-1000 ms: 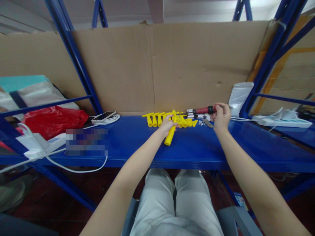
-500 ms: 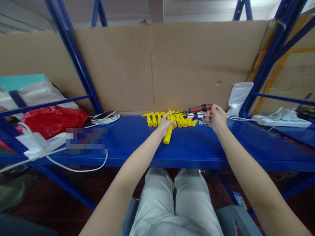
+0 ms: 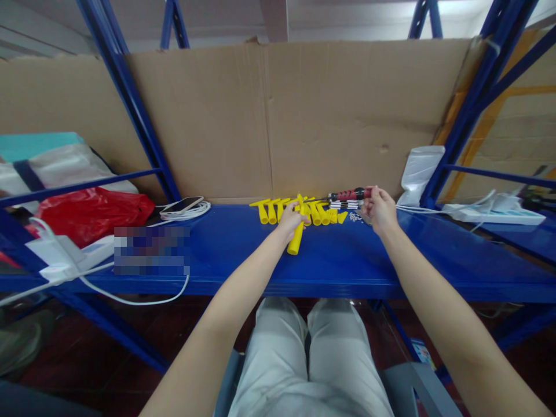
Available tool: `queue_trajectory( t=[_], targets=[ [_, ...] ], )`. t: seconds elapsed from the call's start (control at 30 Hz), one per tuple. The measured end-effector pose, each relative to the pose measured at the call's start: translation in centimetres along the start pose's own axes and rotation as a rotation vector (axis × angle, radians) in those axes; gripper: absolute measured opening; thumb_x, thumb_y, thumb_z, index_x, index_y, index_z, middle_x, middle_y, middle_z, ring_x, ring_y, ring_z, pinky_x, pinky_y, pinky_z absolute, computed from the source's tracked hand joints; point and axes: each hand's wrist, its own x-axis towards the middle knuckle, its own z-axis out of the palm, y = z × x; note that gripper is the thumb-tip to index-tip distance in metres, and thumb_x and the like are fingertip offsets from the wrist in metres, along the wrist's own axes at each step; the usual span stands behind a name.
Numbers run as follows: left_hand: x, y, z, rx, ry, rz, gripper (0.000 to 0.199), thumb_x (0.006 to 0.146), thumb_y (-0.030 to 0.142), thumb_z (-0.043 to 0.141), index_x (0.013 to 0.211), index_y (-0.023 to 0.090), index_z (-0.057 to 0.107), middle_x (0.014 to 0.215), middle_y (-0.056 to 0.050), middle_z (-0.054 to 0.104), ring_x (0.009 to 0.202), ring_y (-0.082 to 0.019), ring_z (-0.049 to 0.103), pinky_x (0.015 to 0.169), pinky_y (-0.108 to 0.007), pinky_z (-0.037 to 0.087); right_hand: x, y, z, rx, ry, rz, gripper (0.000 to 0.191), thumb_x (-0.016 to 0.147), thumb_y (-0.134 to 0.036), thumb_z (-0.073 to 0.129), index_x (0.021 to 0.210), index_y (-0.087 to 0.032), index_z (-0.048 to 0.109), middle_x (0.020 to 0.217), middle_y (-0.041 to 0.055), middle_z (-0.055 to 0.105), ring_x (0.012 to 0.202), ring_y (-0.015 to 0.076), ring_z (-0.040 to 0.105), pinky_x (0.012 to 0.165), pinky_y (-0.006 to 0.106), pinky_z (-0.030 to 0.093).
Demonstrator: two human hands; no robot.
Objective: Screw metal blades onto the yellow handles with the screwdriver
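Note:
My left hand [image 3: 292, 221] is closed around a yellow plastic handle [image 3: 295, 243], a hollow tube whose open end points toward me. In my right hand [image 3: 380, 209] is a screwdriver [image 3: 346, 195] with a dark red and black grip, held by its rear end. Its thin shaft runs left, and the tip meets the upper part of the yellow handle; the exact contact is too small to make out. Behind my left hand lies a row of several similar yellow parts [image 3: 263, 215]. Small yellow pieces [image 3: 341, 217] and tiny pale screw-like bits [image 3: 355, 217] lie below the screwdriver.
White-and-black strips [image 3: 345, 205] lie behind the screwdriver. A white pouch [image 3: 419, 174] leans at the right post, near a power strip [image 3: 495, 214]. Leftward are a coiled white cable [image 3: 191, 211], a phone [image 3: 186, 203] and a red bag [image 3: 93, 211]. Cardboard [image 3: 325, 116] stands behind the blue shelf [image 3: 226, 255].
My right hand has shifted slightly down and left at the screwdriver's rear end, and the screwdriver lies a little more level. The left hand keeps its hold on the yellow handle.

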Motion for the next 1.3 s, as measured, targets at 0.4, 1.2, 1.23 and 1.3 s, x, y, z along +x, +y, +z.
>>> queue_trajectory(
  t=[0.4,1.2,1.23,1.3],
  targets=[
    [0.19,0.09,-0.07,0.007,0.016,-0.021,0.068,0.075,-0.004,0.055,0.137,0.022,0.047,0.104,-0.010,0.070,0.074,-0.019,0.073,0.047,-0.019,0.046,0.22,0.18,-0.14,0.076,0.013,0.061,0.046,0.071,-0.052,0.078,0.072,-0.022,0.042,0.054,-0.0081,0.052,0.037,0.0073,0.048,0.032,0.017,0.034],
    [0.37,-0.16,-0.07,0.013,0.024,-0.012,0.071,0.074,-0.003,0.058,0.139,0.024,0.046,0.113,-0.011,0.069,0.073,-0.017,0.072,0.050,-0.020,0.050,0.11,0.17,-0.12,0.106,-0.018,0.102,0.048,0.067,-0.053,0.080,0.072,-0.023,0.043,0.051,-0.0091,0.050,0.037,0.0069,0.047,0.033,0.017,0.034],
    [0.39,-0.19,-0.05,0.015,0.027,-0.011,0.071,0.074,-0.003,0.059,0.138,0.024,0.047,0.112,-0.011,0.069,0.073,-0.018,0.072,0.051,-0.020,0.050,0.14,0.21,-0.12,0.103,-0.010,0.109,0.045,0.068,-0.052,0.080,0.072,-0.023,0.045,0.049,-0.0093,0.048,0.037,0.0071,0.046,0.032,0.017,0.034],
    [0.40,-0.22,-0.04,0.016,0.025,-0.008,0.071,0.074,-0.003,0.058,0.138,0.023,0.046,0.109,-0.010,0.070,0.074,-0.018,0.073,0.050,-0.020,0.049,0.11,0.20,-0.06,0.089,-0.006,0.110,0.040,0.071,-0.053,0.077,0.076,-0.023,0.050,0.045,-0.0099,0.043,0.035,0.0073,0.044,0.032,0.017,0.033]
  ],
)
